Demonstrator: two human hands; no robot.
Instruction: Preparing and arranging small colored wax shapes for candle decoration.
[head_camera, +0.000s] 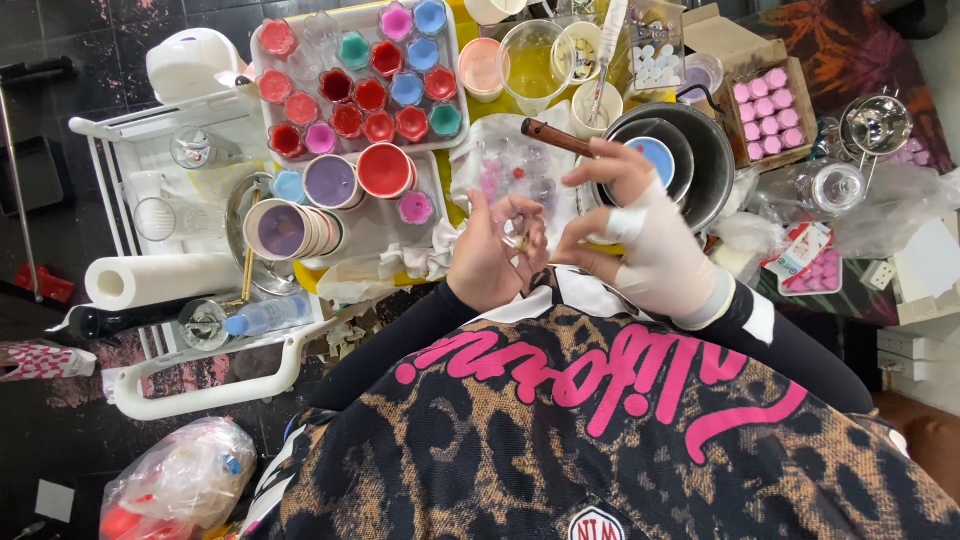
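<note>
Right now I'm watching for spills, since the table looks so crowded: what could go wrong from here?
1. The left hand and right hand hold a small clear cup over the worktop; it might slip.
2. The brown-handled tool in the right hand sticks out towards the jug of yellow liquid and could knock it.
3. The tray of filled red, pink and blue moulds sits close by; a sweeping elbow might upset it.

Tray of cups (262, 105) left of bowl (722, 160), paper roll (160, 280) further left
</note>
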